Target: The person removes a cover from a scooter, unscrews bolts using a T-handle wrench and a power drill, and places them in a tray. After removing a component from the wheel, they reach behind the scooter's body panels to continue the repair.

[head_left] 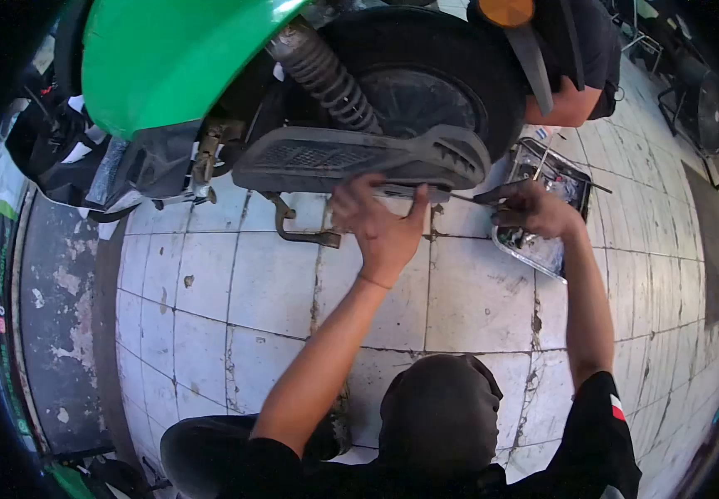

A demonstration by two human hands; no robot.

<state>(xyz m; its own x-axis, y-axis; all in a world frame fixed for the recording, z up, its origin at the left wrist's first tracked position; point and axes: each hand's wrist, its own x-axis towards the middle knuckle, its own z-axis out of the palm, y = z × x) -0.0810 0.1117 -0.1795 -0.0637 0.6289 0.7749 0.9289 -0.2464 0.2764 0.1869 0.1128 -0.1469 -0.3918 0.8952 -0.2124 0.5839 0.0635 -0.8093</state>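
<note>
Black-clothed knees (438,416) fill the bottom centre of the frame, nearest the camera, with both bare forearms reaching up from them toward the middle. At the middle, the left hand (376,220) presses its fingertips up against the underside of the grey engine cover (359,158); the fingers are curled on its lower edge, but whether they actually clasp anything cannot be told. Just to the right, the right hand (534,208) is closed around the dark handle of a slim tool (471,198), a screwdriver by the look of it, whose shaft points left toward the lower edge of the cover, close to the left hand's fingers.

Below the cover at centre left, a bent kickstand (297,229) hangs down beside the left hand. Above the cover, a ribbed shock absorber (326,79) slants across the black rear wheel (426,91), and the green body panel (168,58) takes the upper left of the frame. An orange reflector (506,12) sits at the top edge.

Under and behind the right hand, at centre right, a shallow metal tray (542,254) lies on the cracked white floor tiles (276,283). It holds small metal parts and thin rod-like tools; the hand hides some of the contents. Another person's bare arm (563,108) shows at upper right, beyond the wheel.
</note>
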